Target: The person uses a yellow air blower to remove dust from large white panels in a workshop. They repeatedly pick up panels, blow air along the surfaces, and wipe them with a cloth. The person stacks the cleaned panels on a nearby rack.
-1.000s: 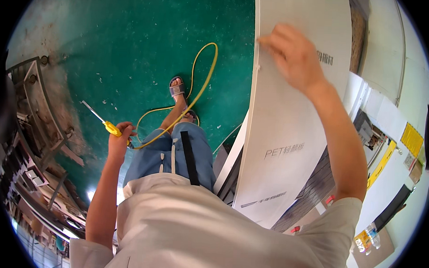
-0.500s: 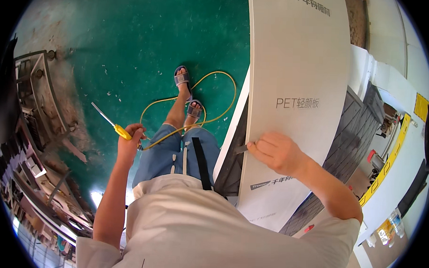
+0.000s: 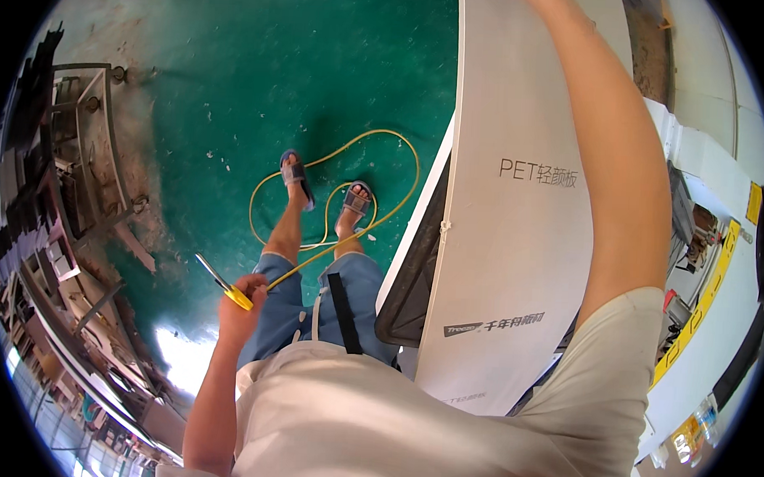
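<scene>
Only the left grip shows, partly hiding the yellow tool.

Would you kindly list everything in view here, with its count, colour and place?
Yellow-handled tool: one, silver nozzle, in the left hand
Hose: one, yellow, looped over the floor, leading to the left hand
Printed panel: one, off-white, right of centre
Floor: one, green, upper left and centre
Wheeled frame: one, greyish, far left
Strip: one, yellow, far right
Plastic bottle: at least one, clear, lower right
Sandals: two, greyish, on the feet
Shorts: one pair, blue, centre
Shirt: one, beige, bottom
Left hand: one, around the tool
Right forearm: one, across the panel; its hand out of view
</scene>
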